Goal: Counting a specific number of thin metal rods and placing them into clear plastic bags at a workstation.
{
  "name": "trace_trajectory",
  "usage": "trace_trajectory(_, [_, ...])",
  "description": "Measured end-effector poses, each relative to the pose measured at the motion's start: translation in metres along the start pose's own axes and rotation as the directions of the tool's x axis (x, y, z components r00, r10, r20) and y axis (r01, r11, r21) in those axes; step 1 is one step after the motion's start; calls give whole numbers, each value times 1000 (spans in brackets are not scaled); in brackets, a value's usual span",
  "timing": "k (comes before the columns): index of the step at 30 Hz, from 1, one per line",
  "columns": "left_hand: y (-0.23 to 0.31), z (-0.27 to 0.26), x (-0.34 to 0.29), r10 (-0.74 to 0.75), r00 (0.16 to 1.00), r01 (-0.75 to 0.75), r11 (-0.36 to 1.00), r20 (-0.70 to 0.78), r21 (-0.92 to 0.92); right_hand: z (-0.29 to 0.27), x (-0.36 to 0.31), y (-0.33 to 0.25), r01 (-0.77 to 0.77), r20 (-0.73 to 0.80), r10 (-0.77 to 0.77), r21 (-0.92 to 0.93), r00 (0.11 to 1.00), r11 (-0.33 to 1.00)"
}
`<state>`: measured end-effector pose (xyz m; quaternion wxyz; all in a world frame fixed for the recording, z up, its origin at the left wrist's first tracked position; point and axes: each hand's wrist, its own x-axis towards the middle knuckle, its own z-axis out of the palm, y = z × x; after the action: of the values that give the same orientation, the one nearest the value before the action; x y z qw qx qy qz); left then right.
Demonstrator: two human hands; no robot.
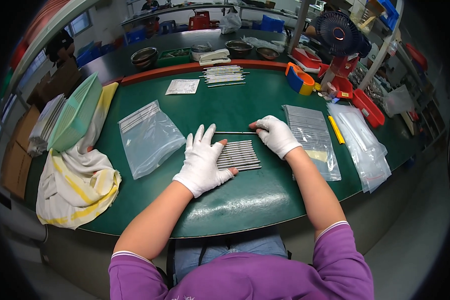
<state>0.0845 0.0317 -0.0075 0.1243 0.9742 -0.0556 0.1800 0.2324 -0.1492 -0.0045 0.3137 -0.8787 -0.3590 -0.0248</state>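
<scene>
I am watching two white knit-gloved hands working at the centre of the frame on a smooth green table (235,200) with a rounded front edge. The left hand (201,162) is lying flat and open, fingers spread, its palm and thumb pressing against the left end of a neat row of thin, shiny metal rods (239,155). The right hand (276,135) is pinching the right end of a single rod (235,132), which is lying just above the row.

Left of centre a clear, glossy zip bag (147,137) is lying flat, with rods packed along its upper edge. Right of centre another clear bag (312,137) is holding a ribbed sheet of rods, and a stack of limp empty bags (367,150) is sitting beside it, a yellow marker (336,129) between them. A small white printed slip (182,86) is resting in the upper middle, near more loose rods (224,76). At left a crumpled white-and-yellow cloth (77,182) is lying under a pale green mesh basket (75,115). A dark fan (339,34) is standing at upper right.
</scene>
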Motion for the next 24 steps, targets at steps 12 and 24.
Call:
trace_trajectory(12, [-3,0,4,-18,998,20,999,62,-36,6,1,-5,107,34,-104,-69,994,992])
trace_trajectory(24, [-9,1,4,55,989,-45,997,138,-70,4,0,-13,-10,44,13,-59,999,998])
